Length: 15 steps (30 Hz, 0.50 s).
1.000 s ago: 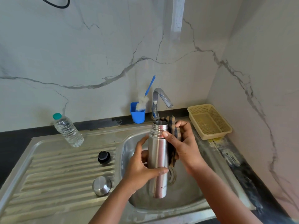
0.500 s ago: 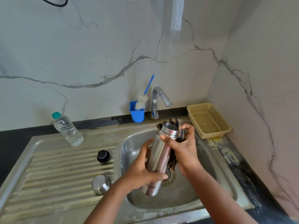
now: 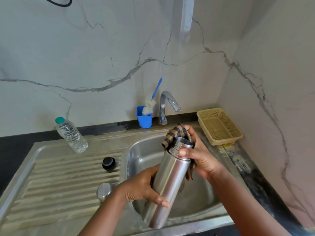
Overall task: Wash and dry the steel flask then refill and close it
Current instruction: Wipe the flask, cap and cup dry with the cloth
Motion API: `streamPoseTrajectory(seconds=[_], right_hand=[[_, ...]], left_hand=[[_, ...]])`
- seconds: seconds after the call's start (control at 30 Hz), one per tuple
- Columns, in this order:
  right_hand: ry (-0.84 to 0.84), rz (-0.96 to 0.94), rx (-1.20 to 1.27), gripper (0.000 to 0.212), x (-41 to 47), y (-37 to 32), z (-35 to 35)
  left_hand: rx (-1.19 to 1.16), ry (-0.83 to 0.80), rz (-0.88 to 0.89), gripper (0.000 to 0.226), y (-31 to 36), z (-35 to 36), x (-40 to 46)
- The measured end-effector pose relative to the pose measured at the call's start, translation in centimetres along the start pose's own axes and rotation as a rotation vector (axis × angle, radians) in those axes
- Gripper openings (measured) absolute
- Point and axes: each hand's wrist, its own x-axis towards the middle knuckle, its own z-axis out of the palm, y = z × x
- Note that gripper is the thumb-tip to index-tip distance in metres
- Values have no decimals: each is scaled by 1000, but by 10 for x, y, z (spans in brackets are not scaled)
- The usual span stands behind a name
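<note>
Flask (image 3: 167, 181) tilted, mouth up-right over sink (image 3: 136, 155) | my left hand (image 3: 141, 186) grips body | right hand (image 3: 199, 155) pinches cloth (image 3: 172, 133) at mouth

Flask (image 3: 170, 178) over sink (image 3: 141, 155); caps (image 3: 108, 163) left on drainboard (image 3: 56, 181).

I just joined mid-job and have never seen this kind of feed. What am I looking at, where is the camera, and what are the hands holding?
There is no robot here: a person works with bare hands, and the single camera sits on their head, looking down at a steel sink. The left hand grips the open steel flask, tilted over the basin. The right hand holds a striped cloth against the flask's neck, drying it. On the draining board lie a black stopper and a steel cap, with a water bottle standing behind. By the tap is a blue cup with a brush, and a yellow basket sits right.
</note>
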Motion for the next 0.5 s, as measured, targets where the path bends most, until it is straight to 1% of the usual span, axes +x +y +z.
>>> streamPoseTrajectory(seconds=[0.03, 0.07, 0.1, 0.17, 0.2, 0.23, 0.27, 0.3, 0.33, 0.37, 0.4, 0.5], right_hand=[[6, 5, 17, 77, 1, 0, 0], [48, -3, 30, 76, 2, 2, 1], [126, -14, 34, 73, 1, 3, 4], [358, -14, -21, 64, 1, 6, 14], [460, 1, -58, 62, 0, 8, 18], [521, 18, -54, 58, -1, 10, 22], [551, 21, -6, 51, -4, 11, 24], [556, 26, 36, 46, -6, 13, 25], [559, 41, 41, 45, -7, 13, 25], [551, 64, 12, 48, -9, 14, 24], [541, 79, -10, 54, -9, 14, 24], [450, 94, 14, 70, -10, 15, 18]], left_hand=[[-17, 25, 5, 85, -1, 1, 0], [-13, 75, 7, 87, -3, 3, 3], [9, 153, 8, 88, -4, 6, 6], [100, 397, -3, 87, -3, 12, 12], [188, 540, -7, 87, -2, 15, 14], [307, 669, -9, 90, -1, 18, 16], [437, 768, -12, 95, 0, 20, 17], [549, 830, -23, 100, -1, 22, 17], [628, 854, -36, 103, -2, 22, 16], [665, 832, -44, 105, -2, 20, 15], [649, 759, -41, 104, -3, 16, 13], [364, 364, -75, 93, 1, 3, 6]])
